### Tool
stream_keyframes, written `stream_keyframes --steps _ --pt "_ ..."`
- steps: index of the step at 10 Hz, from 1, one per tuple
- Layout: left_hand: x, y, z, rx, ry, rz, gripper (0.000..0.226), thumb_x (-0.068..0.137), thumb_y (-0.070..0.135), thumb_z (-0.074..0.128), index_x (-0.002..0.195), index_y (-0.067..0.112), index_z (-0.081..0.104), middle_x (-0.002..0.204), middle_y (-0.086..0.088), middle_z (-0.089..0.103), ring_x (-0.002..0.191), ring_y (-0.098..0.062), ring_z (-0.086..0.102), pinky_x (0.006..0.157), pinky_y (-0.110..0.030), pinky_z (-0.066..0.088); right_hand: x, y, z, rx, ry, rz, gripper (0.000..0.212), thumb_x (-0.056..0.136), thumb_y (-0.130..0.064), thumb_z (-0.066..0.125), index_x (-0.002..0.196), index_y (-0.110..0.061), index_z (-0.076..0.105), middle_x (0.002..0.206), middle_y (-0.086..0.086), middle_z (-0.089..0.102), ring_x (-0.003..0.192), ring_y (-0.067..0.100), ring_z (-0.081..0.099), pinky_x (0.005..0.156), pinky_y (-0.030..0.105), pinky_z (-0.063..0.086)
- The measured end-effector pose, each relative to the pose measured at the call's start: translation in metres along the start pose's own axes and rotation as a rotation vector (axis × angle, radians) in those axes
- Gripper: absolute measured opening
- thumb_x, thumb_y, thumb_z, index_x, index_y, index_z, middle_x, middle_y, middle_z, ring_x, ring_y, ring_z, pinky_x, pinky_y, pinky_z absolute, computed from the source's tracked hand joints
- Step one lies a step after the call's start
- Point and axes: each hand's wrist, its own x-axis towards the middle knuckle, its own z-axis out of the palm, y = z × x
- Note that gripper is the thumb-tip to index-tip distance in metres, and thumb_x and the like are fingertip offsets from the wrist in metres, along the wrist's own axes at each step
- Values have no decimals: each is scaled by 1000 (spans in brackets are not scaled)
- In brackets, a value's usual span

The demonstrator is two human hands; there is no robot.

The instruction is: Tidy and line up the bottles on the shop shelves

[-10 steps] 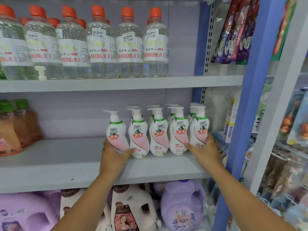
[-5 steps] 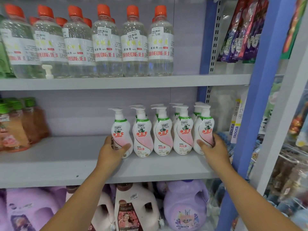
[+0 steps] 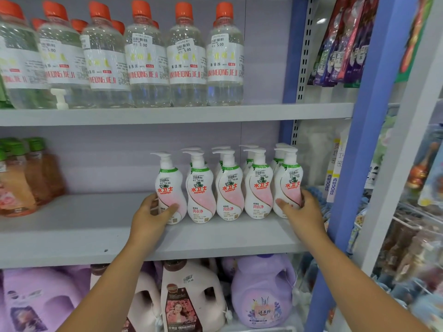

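Observation:
Several white pump bottles with pink labels stand in a front row on the grey middle shelf (image 3: 72,231), with more behind them. My left hand (image 3: 153,216) grips the lower part of the leftmost pump bottle (image 3: 169,185). My right hand (image 3: 302,212) grips the lower part of the rightmost pump bottle (image 3: 287,183). Between them stand three upright pump bottles (image 3: 229,188), close together. The leftmost bottle stands slightly apart from its neighbour.
Clear bottles with orange caps (image 3: 146,58) fill the top shelf. Orange bottles with green caps (image 3: 21,178) stand at the middle shelf's left. Large purple and white jugs (image 3: 261,291) sit below. A blue upright post (image 3: 366,140) borders the shelf on the right.
Both hands stay on the end bottles of the row. The view has shifted slightly, and the leftmost bottle sits a bit closer to its neighbour than a second ago.

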Motion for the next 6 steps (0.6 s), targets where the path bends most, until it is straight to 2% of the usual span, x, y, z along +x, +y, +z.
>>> stream_keyframes --steps 3,4,5,6 --pt "-5 8 4 4 31 -32 45 83 34 84 118 42 55 103 25 62 94 6 61 72 -14 47 -4 -4 0 -53 13 22 60 79 -43 80 133 -30 57 127 -1 61 116 26 60 101 51 50" --pt "-7 11 3 -30 42 -65 61 83 33 85 136 28 54 119 12 63 98 -4 61 74 -15 45 -6 -9 1 -79 32 34 68 76 -45 81 135 -23 54 131 6 59 120 31 58 104 54 47" --pt "-22 23 -8 10 40 -135 81 84 40 83 151 18 42 146 -2 53 111 -15 55 89 -28 44 -19 -20 -2 -138 32 59 79 75 -44 84 139 -16 47 139 12 51 129 37 51 108 57 42" --pt "-38 37 -26 53 11 -132 87 82 49 81 153 23 39 153 -1 47 131 -21 52 94 -33 42 -41 -32 -10 -134 -6 34 94 77 -48 83 151 -19 33 152 11 38 141 34 38 115 53 36"
